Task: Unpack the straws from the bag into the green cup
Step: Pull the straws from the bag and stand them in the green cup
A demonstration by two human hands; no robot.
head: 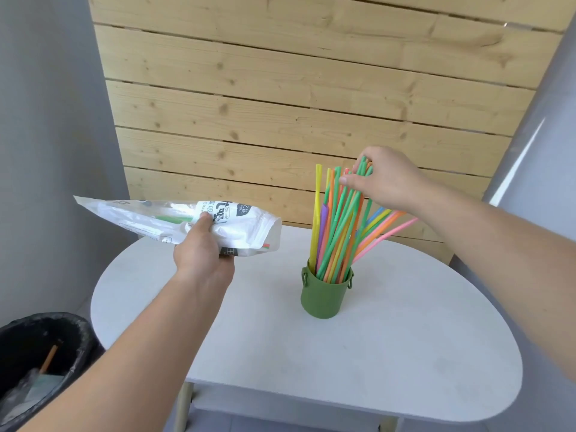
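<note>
While the left hand [202, 251] grips one bag [149, 216] above one white table [405, 338], the right hand [383, 179] pinches the tops of the straws [336, 232]. These are too dense to count and stand in one green cup [324, 297]. Plank wall [280, 88] behind; one black bin [78, 335] at the left.

green cup [322, 296]: upright, centre right
straws [339, 226]: multicoloured, fanned, standing in green cup
bag [174, 219]: white, crumpled, tilted, centre left
</note>
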